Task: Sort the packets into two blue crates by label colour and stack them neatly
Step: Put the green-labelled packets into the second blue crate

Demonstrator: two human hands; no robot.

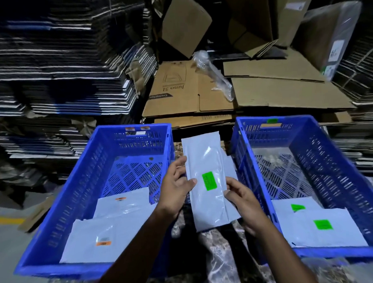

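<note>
Head view: left hand point(176, 191), right hand point(244, 205) pinch green-label packet point(206, 183) edges.

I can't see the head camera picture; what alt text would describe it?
Two hands, left hand and right hand, hold a grey packet with a green label between two blue crates. The left crate holds orange-labelled packets, the right crate green-labelled packets; flattened cardboard is piled behind.
</note>
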